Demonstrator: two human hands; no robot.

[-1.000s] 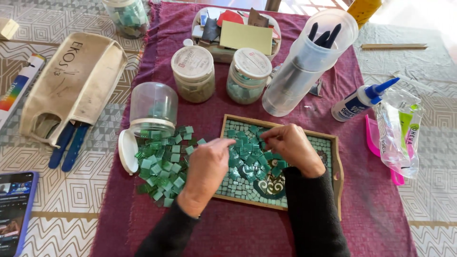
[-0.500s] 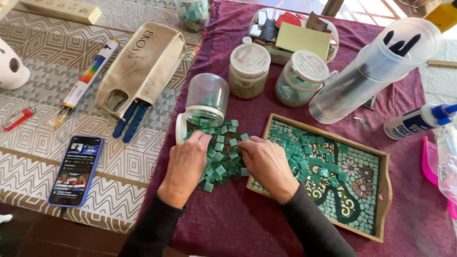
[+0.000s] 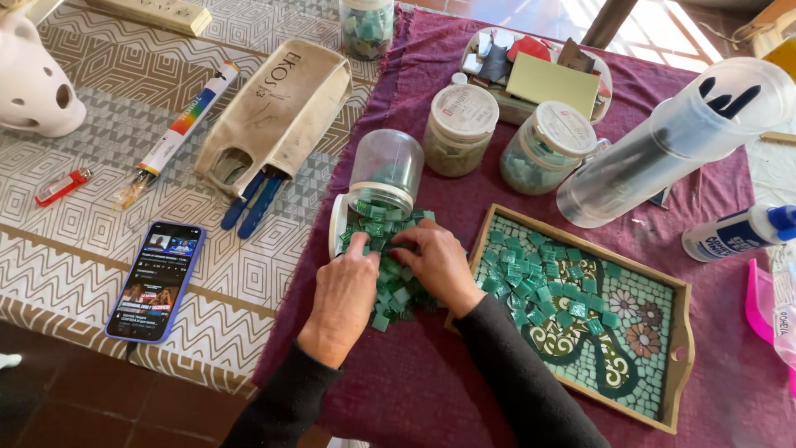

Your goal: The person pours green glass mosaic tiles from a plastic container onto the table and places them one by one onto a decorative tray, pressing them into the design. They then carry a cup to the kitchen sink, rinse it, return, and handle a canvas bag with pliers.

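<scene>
A heap of small green glass tiles (image 3: 396, 292) lies on the maroon cloth (image 3: 414, 390), spilling from a clear jar (image 3: 386, 172) tipped on its side next to its white lid (image 3: 335, 226). My left hand (image 3: 342, 299) rests on the heap's left side, fingers down among the tiles. My right hand (image 3: 438, 264) lies on the heap's right side, fingertips touching the tiles near the jar mouth. Whether either hand pinches a tile is hidden. To the right sits a wooden tray (image 3: 685, 332) holding a part-laid green mosaic with flowers.
Two lidded jars (image 3: 458, 126) (image 3: 554, 148), a long clear plastic container (image 3: 663, 149) and a glue bottle (image 3: 734, 234) stand behind the tray. On the patterned tablecloth at left lie a phone (image 3: 156, 280), a beige pouch with blue-handled tools (image 3: 274, 116), a lighter (image 3: 60, 186) and a white ceramic piece (image 3: 33, 83).
Both hands moved from the mosaic tray leftward to the tile heap by the tipped jar. The head camera swung left, bringing the phone and lighter into view.
</scene>
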